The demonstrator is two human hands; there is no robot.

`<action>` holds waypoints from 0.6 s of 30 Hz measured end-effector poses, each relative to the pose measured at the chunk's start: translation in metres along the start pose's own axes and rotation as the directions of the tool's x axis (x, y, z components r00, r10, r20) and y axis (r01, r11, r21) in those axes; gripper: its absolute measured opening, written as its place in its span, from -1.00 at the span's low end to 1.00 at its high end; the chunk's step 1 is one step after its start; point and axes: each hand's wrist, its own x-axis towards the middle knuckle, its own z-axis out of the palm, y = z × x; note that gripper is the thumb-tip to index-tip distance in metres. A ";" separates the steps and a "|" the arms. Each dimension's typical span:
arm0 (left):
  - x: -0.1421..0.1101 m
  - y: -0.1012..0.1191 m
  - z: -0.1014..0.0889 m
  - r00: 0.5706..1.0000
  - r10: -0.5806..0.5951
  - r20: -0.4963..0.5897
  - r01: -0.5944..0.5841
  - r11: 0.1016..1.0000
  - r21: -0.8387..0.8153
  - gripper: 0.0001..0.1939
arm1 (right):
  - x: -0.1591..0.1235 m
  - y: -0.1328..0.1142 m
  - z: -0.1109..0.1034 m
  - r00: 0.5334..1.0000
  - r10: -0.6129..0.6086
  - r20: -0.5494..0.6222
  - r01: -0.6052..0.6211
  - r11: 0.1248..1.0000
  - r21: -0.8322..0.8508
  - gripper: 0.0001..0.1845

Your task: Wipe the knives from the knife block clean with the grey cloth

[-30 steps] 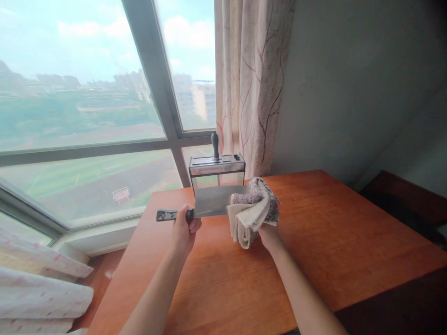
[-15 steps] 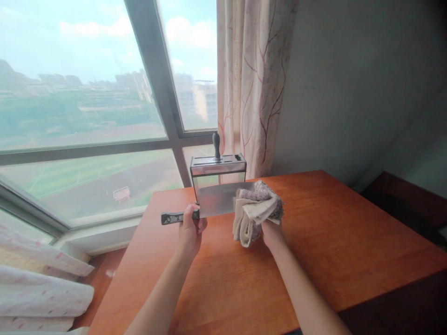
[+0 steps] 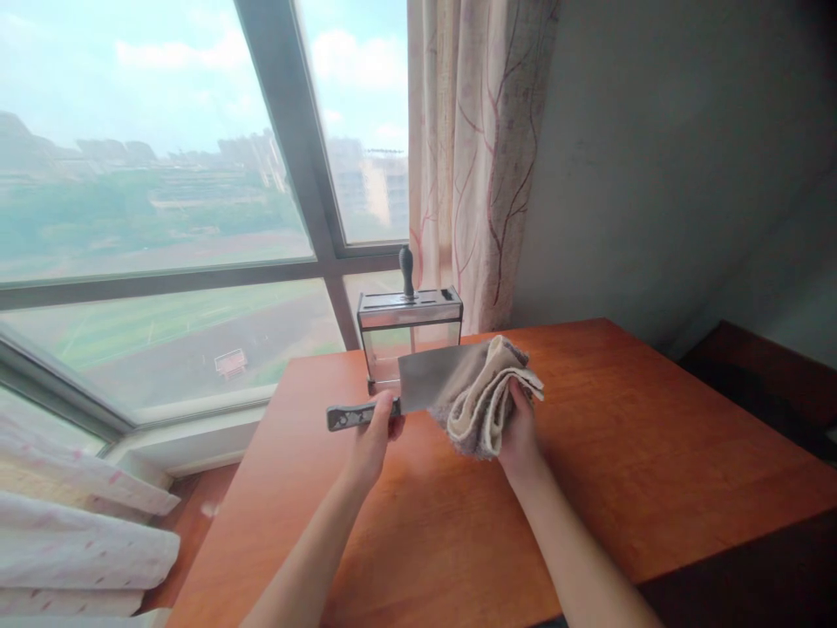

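My left hand [image 3: 377, 436] is closed round the dark, patterned handle of a cleaver [image 3: 425, 375], close to where the blade begins. The broad metal blade points right, raised above the table. Folded thickly, a beige and grey-brown towel [image 3: 487, 401] covers the blade's far end. My right hand [image 3: 521, 427] grips the towel from its right side; some of its fingers are hidden by the folds. Behind the blade a clear-sided knife block [image 3: 410, 307] with a metal top stands upright, and one dark-handled tool [image 3: 406, 272] sticks up out of it.
The brown wooden table [image 3: 621, 445] spreads under both hands. Large window panes [image 3: 157, 174] rise at the left and behind. A patterned curtain [image 3: 484, 174] hangs behind the knife block, beside a grey wall [image 3: 654, 174]. Another curtain [image 3: 78, 541] hangs low at left.
My left hand and the cleaver have shifted right and slightly down. The towel has turned in my right hand, its folds now facing differently against the blade.
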 end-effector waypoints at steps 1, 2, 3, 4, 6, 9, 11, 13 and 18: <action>-0.002 -0.002 0.002 1.000 0.002 0.029 -0.003 1.000 0.027 -0.57 | 0.000 -0.003 0.000 1.000 -0.017 0.015 0.017 0.999 0.033 -0.65; -0.004 -0.004 0.003 0.999 0.006 0.054 -0.008 0.999 0.043 -0.56 | -0.001 -0.005 0.000 0.999 -0.033 0.029 0.031 0.998 0.060 -0.65; -0.005 -0.006 0.005 0.997 0.008 0.073 -0.011 0.999 0.046 -0.55 | -0.001 -0.007 0.000 0.998 -0.037 0.044 0.033 0.996 0.077 -0.65; -0.006 -0.008 0.007 0.997 0.007 0.079 -0.010 0.999 0.040 -0.55 | -0.002 -0.008 0.001 0.998 -0.030 0.058 0.024 0.996 0.085 -0.65; -0.007 -0.011 0.009 0.998 -0.007 0.059 0.006 1.000 0.011 -0.56 | -0.003 -0.010 0.002 0.997 0.000 0.076 -0.006 0.997 0.079 -0.64; -0.004 -0.010 0.010 0.999 -0.046 -0.013 0.045 0.994 -0.095 -0.55 | -0.004 -0.008 0.002 0.999 0.011 0.048 -0.014 0.998 0.065 -0.66; 0.000 -0.006 0.008 0.996 -0.073 -0.042 0.064 0.980 -0.190 -0.56 | -0.004 -0.005 -0.001 0.998 0.034 0.048 -0.036 0.998 0.045 -0.66; 0.003 0.000 0.006 0.996 -0.082 -0.042 0.068 0.962 -0.265 -0.56 | -0.005 0.000 -0.006 0.990 0.106 0.090 -0.105 0.994 -0.014 -0.65; 0.005 0.009 -0.002 0.998 -0.061 -0.014 0.052 0.938 -0.343 -0.54 | -0.008 0.009 -0.015 0.980 0.139 0.141 -0.111 0.976 -0.188 -0.72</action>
